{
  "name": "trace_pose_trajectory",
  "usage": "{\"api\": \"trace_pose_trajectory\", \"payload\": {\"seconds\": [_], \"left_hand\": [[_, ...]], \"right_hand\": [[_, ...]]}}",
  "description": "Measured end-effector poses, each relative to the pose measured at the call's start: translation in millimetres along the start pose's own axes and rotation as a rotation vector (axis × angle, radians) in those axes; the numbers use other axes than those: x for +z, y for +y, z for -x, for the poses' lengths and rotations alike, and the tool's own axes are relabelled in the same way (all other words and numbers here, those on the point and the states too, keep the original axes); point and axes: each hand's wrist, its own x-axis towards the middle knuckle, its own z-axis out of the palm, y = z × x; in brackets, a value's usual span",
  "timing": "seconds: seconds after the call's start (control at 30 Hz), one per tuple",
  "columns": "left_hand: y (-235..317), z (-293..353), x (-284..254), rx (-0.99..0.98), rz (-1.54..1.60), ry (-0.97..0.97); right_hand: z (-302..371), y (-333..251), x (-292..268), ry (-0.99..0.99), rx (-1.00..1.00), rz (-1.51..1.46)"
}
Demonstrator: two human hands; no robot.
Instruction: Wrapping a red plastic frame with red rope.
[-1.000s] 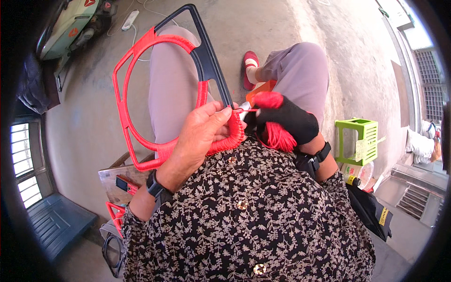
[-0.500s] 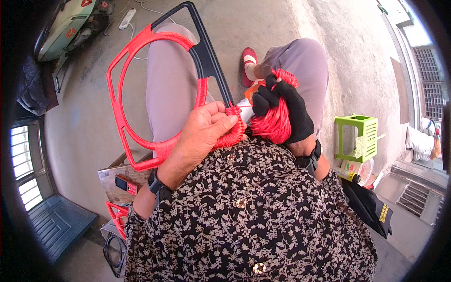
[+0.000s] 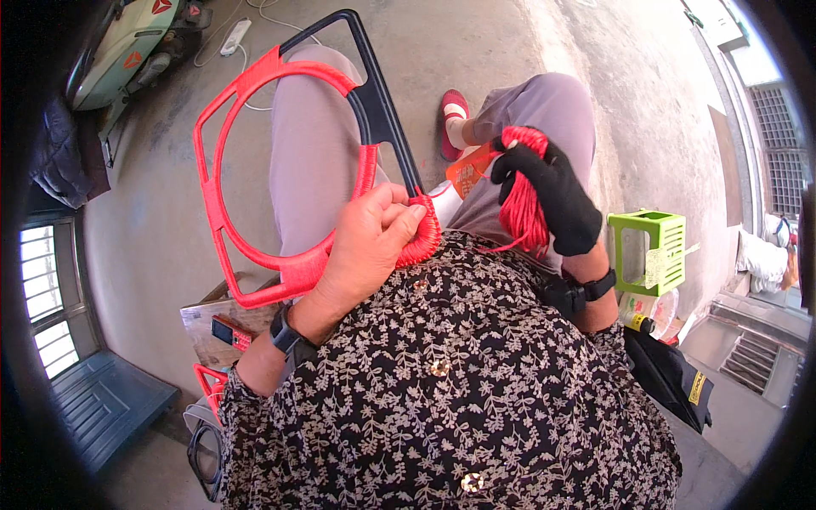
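Note:
A black frame point(image 3: 372, 115), a rounded rectangle around an inner ring, lies across my left thigh, much of it wrapped tightly in red cord. My bare left hand point(image 3: 361, 234) pinches its near right corner, thumb and fingertips pressed on the coils of red wrapping point(image 3: 421, 238). In a black glove with bare fingertips, my right hand point(image 3: 561, 200) grips a looped bundle of red cord point(image 3: 523, 212) above my right thigh. A thin strand runs left from the right fingertips toward the frame's corner. Behind it is an orange-and-white item point(image 3: 467, 174), partly hidden.
A red phone point(image 3: 231, 332) rests on a wooden board point(image 3: 200, 331) at left, near another red-wrapped frame point(image 3: 209, 382). On the right stand a green plastic stool point(image 3: 646, 251) and a black bag point(image 3: 667, 374). A white power strip point(image 3: 235, 38) lies on the floor ahead.
My right hand has moved right, away from the frame's corner, carrying the cord bundle and drawing out the strand. My left hand keeps its pinch on the corner.

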Motion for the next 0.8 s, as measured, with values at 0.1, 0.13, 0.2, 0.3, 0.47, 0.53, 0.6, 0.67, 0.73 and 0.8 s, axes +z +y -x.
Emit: {"api": "trace_pose_trajectory", "payload": {"seconds": [0.1,0.13,0.2,0.3,0.47,0.53,0.6,0.67,0.73,0.8], "left_hand": [[1,4,0,0.151,-0.37,0.058],[3,5,0,0.246,-0.573,0.107],[7,4,-5,0.525,-0.748,0.193],[5,4,-15,0.886,-0.979,0.367],[12,-11,-28,0.227,-0.102,0.281],[19,-14,-33,-0.085,0.158,0.016],[21,-13,-29,-0.054,0.357,0.035],[32,-8,-19,-0.049,0.551,0.115],[22,-10,-31,-0.039,0.42,0.026],[18,-10,-33,-0.032,0.282,-0.062]], "right_hand": [[-4,-7,0,0.055,-0.263,0.244],[-1,-13,-1,0.141,-0.35,0.604],[0,-30,5,0.232,-0.444,0.926],[2,-55,16,0.351,-0.488,1.34],[-3,-51,36,0.543,-0.843,1.249],[0,-48,43,0.32,-1.063,1.369],[1,-46,55,-0.069,-1.191,1.365],[-3,-40,64,-0.257,-1.292,1.25],[-5,-31,57,-0.195,-1.104,0.99],[-13,-18,44,-0.088,-0.702,0.602]]}}
